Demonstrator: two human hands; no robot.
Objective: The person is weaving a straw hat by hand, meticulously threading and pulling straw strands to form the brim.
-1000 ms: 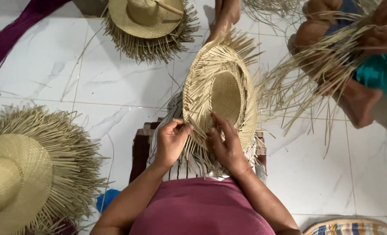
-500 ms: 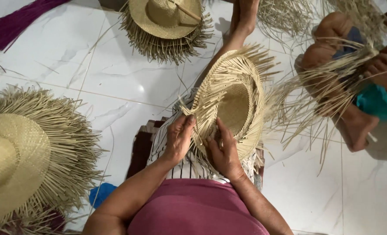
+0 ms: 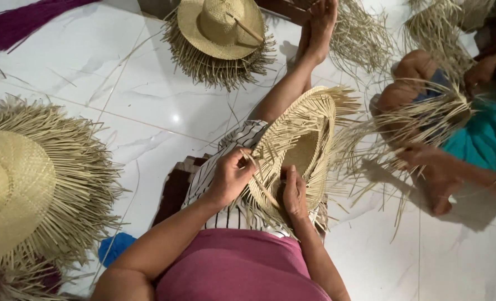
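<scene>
A half-woven straw hat (image 3: 301, 146) with loose straw ends rests upside down on my lap, tilted toward my outstretched leg. My left hand (image 3: 229, 175) pinches a loose straw strand at the hat's near brim. My right hand (image 3: 294, 193) presses on the woven brim just beside it, fingers laid flat along the straw. Both hands sit close together at the hat's lower edge.
A large fringed straw hat (image 3: 25, 184) lies on the white tile floor at the left. Another fringed hat (image 3: 221, 30) lies at the top. Another person (image 3: 471, 134) in teal weaves straw at the right. A purple bundle (image 3: 19, 25) lies top left, a blue object (image 3: 114, 247) by my hip.
The view has swung, so the hat and my hands sit further right. My left hand has lifted a strand off the brim; my right hand has slid along the edge.
</scene>
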